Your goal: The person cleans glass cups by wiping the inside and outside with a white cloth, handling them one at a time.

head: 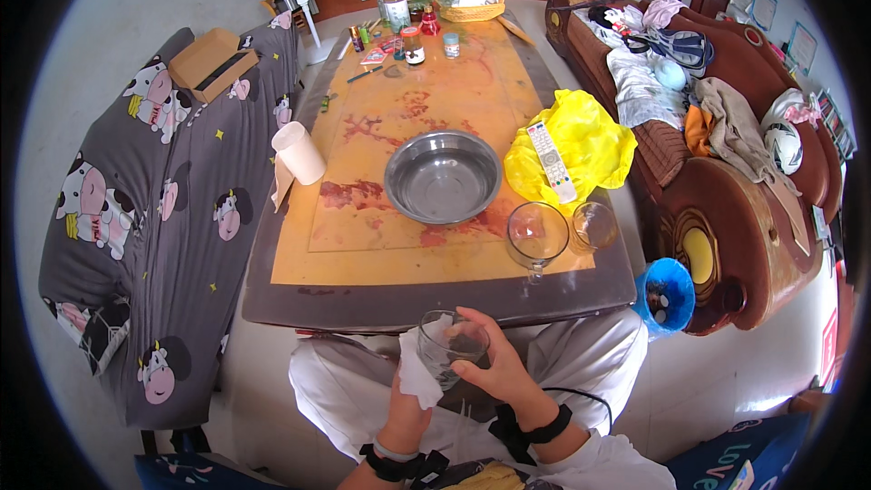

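Over my lap, just below the near edge of the table, my right hand holds a clear drinking glass by its rim and side. My left hand is on the other side of the glass with a white paper towel pressed against it; the towel and glass hide most of its fingers. A steel basin stands mid-table. Right of it are a glass mug, another clear glass and a white remote control on a yellow plastic bag. A paper towel roll stands at the left.
Jars, bottles and a wicker basket stand at the table's far end. A blue-lined bin is on the floor by the table's right corner. A covered sofa with a cardboard box lies left, a brown sofa right.
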Available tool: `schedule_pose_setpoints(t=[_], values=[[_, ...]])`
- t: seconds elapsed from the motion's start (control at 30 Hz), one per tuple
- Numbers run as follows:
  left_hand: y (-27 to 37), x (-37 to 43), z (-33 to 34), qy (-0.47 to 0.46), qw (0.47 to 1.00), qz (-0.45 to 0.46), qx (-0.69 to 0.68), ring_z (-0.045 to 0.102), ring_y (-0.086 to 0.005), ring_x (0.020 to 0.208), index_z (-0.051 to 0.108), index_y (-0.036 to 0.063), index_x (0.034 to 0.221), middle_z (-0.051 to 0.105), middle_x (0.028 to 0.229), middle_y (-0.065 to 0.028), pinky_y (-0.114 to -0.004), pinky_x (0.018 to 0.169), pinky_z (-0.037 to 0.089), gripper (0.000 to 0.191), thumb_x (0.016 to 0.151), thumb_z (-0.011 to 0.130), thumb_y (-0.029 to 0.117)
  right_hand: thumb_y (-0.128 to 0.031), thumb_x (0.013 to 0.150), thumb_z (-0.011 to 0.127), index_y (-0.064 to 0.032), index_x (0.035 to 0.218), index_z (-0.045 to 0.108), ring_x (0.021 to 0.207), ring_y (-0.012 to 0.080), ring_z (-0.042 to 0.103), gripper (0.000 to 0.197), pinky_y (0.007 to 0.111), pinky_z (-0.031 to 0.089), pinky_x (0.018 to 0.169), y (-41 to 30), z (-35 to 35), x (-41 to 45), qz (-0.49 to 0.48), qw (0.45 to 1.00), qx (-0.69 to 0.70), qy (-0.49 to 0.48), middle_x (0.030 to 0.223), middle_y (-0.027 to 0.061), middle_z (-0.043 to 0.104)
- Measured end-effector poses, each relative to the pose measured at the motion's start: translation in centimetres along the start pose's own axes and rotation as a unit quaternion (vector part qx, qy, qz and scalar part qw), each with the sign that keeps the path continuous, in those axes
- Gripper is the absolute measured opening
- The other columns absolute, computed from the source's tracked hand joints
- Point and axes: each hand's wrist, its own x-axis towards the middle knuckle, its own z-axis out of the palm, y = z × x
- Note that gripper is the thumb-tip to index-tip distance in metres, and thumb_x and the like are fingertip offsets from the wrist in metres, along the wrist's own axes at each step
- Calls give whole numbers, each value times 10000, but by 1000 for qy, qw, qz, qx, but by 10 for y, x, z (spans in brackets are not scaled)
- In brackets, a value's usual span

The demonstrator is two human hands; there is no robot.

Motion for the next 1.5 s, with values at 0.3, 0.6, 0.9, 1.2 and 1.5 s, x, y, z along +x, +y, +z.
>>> schedule_pose_setpoints(t=[0.3, 0.6, 0.9, 1.2, 1.5], values=[[-3, 0, -13, -28, 952, 122, 281, 467, -184, 1107, 351, -17, 1280, 465, 1225, -101, -300, 952, 357, 420, 898, 415, 146, -209, 615, 787, -29, 1264, 349, 1094, 216, 444, 803, 333, 335, 951, -9, 7, 1, -52, 992, -108, 41, 1121, 112, 503], [7, -2, -15, -12, 967, 29, 254, 422, -159, 1121, 322, -29, 1291, 439, 1241, -97, -276, 960, 320, 436, 967, 295, 261, -245, 556, 790, -42, 1229, 410, 1115, 300, 442, 798, 388, 317, 958, -32, 1, 6, -114, 944, -308, 40, 1158, 139, 490], [12, 6, -22, -39, 929, 37, 367, 477, -96, 939, 469, -15, 1153, 534, 1043, -48, -232, 812, 397, 321, 938, 431, 221, -222, 541, 766, -86, 1215, 446, 1126, 302, 434, 759, 408, 328, 953, -43, -6, 6, -160, 903, -394, -57, 1169, 123, 473], [19, 7, -27, -10, 882, 29, 470, 530, -95, 765, 557, 10, 1023, 607, 831, -51, -252, 696, 440, 216, 889, 512, 173, -241, 574, 750, -100, 1206, 466, 1056, 279, 471, 708, 411, 340, 938, -54, -8, 5, -161, 890, -404, -139, 1126, 99, 495], [24, 6, -27, -51, 775, 106, 621, 600, -289, 751, 580, 71, 1016, 619, 843, -141, -309, 641, 464, 195, 856, 546, 176, -283, 592, 757, -119, 1258, 415, 1077, 298, 470, 766, 399, 326, 950, -51, -15, 3, -93, 894, -366, -241, 1151, 119, 500]])
